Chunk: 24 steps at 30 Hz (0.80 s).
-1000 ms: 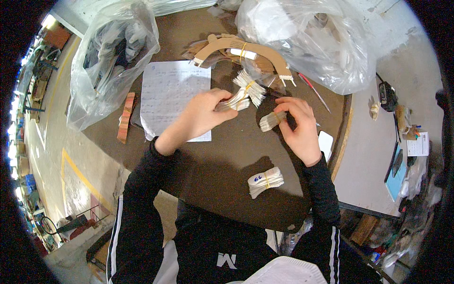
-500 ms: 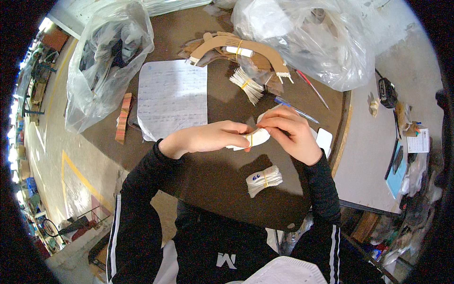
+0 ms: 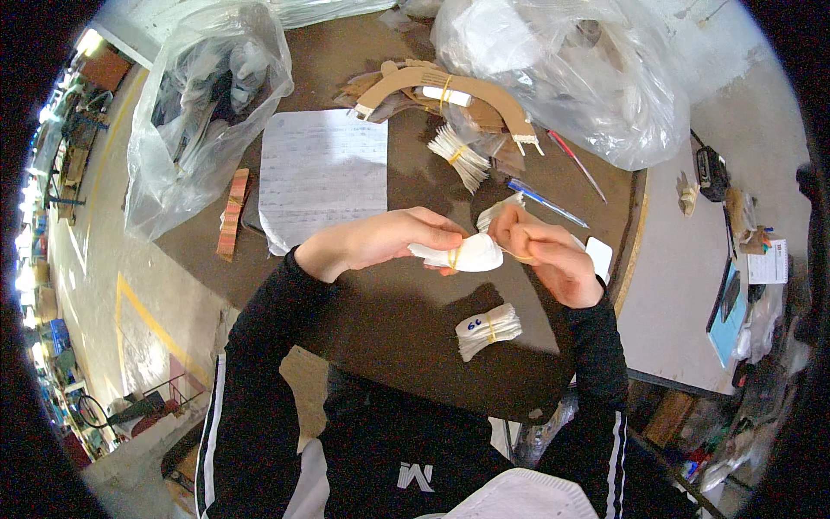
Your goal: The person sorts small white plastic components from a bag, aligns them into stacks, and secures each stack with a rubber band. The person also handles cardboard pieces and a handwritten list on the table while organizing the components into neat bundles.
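My left hand (image 3: pixel 393 242) pinches a bundle of white strips (image 3: pixel 474 254) between thumb and fingers, above the brown table. A yellow rubber band (image 3: pixel 454 257) runs round the bundle's middle. My right hand (image 3: pixel 549 255) is closed just right of the bundle, its fingers curled on a thin yellowish loop that looks like part of the rubber band. Another white bundle (image 3: pixel 497 210) shows behind my right fingers, partly hidden. Nearer to me lies a banded bundle with blue marking (image 3: pixel 488 331); a further banded bundle (image 3: pixel 458 157) lies beyond my hands.
Curved cardboard pieces (image 3: pixel 441 82) lie at the back. A written sheet (image 3: pixel 324 173) is at left, beside a striped strip (image 3: pixel 232 216). Blue pen (image 3: pixel 546 203) and red pen (image 3: pixel 577 164) lie at right. Plastic bags (image 3: pixel 207 121) stand at the back left and right.
My right hand has drawn off the bundle to the right and turned, fingers curled, with a yellowish strand stretched from it. More of the bundle's right end shows. My left hand keeps its hold.
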Each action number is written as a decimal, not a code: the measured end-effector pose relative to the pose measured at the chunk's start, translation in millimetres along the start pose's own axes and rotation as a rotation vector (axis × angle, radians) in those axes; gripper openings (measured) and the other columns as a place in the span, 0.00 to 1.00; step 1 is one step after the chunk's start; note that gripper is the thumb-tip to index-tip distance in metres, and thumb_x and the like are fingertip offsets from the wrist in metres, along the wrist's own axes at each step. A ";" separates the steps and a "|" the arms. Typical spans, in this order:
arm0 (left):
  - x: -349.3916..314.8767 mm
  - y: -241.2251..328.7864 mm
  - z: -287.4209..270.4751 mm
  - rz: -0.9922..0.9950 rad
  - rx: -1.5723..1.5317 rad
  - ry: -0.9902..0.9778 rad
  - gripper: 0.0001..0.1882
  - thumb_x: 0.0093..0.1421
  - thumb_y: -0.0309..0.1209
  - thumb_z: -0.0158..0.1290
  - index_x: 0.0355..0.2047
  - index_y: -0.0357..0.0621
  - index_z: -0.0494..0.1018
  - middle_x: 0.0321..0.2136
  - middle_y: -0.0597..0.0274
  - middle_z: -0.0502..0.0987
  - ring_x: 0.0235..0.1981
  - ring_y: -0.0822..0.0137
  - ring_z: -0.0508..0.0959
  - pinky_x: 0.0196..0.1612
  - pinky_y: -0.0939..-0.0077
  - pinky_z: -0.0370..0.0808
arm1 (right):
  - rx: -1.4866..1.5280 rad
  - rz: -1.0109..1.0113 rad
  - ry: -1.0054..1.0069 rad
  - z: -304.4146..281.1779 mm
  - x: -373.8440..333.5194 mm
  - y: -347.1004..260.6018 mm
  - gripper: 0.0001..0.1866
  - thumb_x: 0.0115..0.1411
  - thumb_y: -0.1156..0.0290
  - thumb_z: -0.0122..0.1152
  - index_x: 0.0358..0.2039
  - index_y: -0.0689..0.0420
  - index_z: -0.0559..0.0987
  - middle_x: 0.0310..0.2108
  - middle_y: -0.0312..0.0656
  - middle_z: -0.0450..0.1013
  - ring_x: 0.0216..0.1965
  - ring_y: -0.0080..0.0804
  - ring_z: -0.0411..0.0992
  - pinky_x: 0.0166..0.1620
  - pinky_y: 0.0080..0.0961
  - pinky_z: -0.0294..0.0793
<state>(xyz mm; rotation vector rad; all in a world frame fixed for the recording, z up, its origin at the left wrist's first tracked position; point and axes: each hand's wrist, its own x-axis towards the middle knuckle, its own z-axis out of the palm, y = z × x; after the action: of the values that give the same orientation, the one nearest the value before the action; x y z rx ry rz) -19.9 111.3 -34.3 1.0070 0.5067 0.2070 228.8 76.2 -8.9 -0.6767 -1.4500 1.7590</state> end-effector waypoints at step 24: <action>-0.9 16.7 -3.3 0.248 -1.009 -0.068 0.20 0.68 0.41 0.44 0.52 0.40 0.64 0.31 0.61 0.66 0.32 0.68 0.66 0.41 0.71 0.66 | 0.761 -0.358 0.303 -31.7 -7.6 -4.6 0.19 0.59 0.65 0.51 0.11 0.52 0.64 0.08 0.32 0.54 0.16 0.26 0.55 0.27 0.27 0.51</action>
<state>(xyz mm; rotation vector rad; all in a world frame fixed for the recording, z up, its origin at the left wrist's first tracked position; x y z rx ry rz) -21.3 122.3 -21.3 0.0814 0.1567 0.5781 259.1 88.8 -11.8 -0.2369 -0.5685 1.6543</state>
